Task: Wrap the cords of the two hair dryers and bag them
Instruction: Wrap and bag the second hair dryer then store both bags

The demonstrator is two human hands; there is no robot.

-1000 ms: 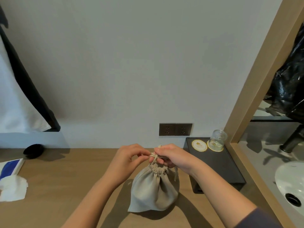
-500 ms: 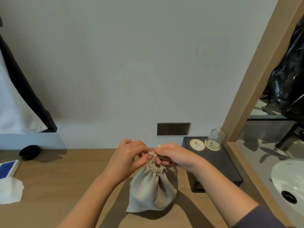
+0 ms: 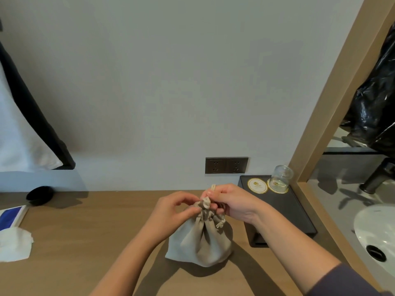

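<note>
- Bag (image 3: 198, 242): a grey cloth pouch standing on the wooden counter (image 3: 85, 242) just left of the black tray (image 3: 299, 218), with its neck bunched shut.
- Left hand (image 3: 171, 212) pinches the gathered neck, I'd guess to steady it for tying.
- Right hand (image 3: 233, 204), also left of the tray, pinches the drawstring (image 3: 213, 186). One end pokes up above its fingers.
- No hair dryer or cord in sight, presumably they're inside. Can't tell if there's a knot, since the fingers cover it.

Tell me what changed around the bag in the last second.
The left hand slid its fingers from the drawstring down onto the gathered neck of the bag, which now looks cinched tighter. The right hand kept pinching the drawstring. Bag, table, tray and glass stayed put.
</note>
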